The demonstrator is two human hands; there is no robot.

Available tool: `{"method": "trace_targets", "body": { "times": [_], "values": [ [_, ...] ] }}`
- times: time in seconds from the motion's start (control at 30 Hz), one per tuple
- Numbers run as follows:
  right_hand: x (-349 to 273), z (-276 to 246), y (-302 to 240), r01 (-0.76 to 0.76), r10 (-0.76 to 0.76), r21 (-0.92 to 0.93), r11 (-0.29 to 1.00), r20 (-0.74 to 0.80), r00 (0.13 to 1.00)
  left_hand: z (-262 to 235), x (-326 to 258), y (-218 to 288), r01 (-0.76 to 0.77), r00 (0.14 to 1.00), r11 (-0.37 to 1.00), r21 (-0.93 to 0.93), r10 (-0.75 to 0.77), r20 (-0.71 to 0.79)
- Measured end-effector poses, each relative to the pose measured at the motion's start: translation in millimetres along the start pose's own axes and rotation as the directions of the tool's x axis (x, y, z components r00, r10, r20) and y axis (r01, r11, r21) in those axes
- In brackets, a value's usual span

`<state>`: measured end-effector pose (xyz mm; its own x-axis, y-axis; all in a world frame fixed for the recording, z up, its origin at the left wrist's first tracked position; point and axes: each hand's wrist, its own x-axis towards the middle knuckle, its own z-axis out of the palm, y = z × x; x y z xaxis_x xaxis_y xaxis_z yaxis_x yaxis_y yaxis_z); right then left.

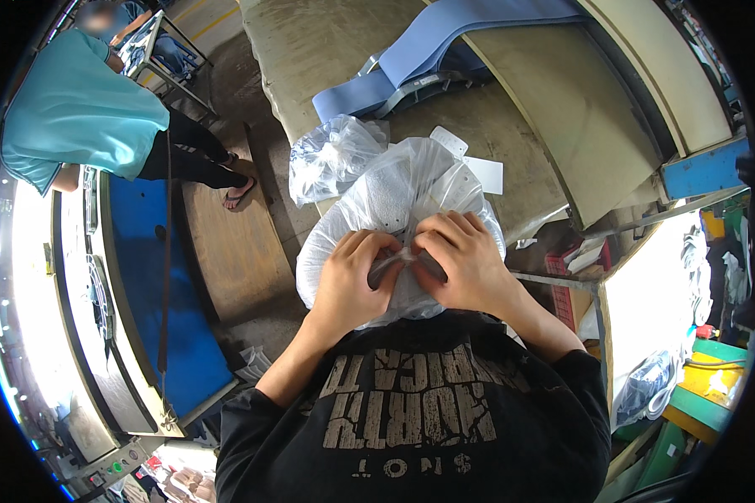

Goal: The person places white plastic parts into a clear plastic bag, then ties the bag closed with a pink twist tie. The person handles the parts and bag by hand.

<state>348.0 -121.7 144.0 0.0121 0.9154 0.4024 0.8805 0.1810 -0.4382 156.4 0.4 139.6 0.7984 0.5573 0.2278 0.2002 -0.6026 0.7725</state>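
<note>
A large clear plastic bag point(377, 193), bulging with white material, rests at the table's near edge against my body. Its gathered neck is pinched between my two hands at the centre. My left hand point(356, 272) grips one side of the twisted plastic with thumb and fingers curled together. On the other side, my right hand point(461, 260) pinches the plastic the same way, fingertips nearly meeting the left's. Just behind and to the left sits a smaller knotted clear bag point(337, 159) with pale contents. White cards point(483, 174) lie beside the large bag.
Across the table point(310, 50) runs a wide blue band point(445, 42). A person in a teal shirt point(84, 105) stands at the left by a blue panel point(159, 285). A red crate point(562, 285) and a lit white worktop point(646, 293) are at my right.
</note>
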Motion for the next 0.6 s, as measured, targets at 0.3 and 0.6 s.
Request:
{"method": "trace_targets", "body": {
  "times": [0.3,0.6],
  "values": [
    [-0.5,5.7,-2.9,-0.052,0.052,0.006,0.999,0.005,0.999,5.5,2.0,1.9,-0.069,0.997,0.995,0.070,0.071,-0.017],
    [-3.1,13.3,-3.4,-0.104,0.105,0.022,0.994,-0.062,0.993,11.9,2.2,1.0,-0.038,0.998,0.998,0.042,0.040,-0.049]
  ]
}}
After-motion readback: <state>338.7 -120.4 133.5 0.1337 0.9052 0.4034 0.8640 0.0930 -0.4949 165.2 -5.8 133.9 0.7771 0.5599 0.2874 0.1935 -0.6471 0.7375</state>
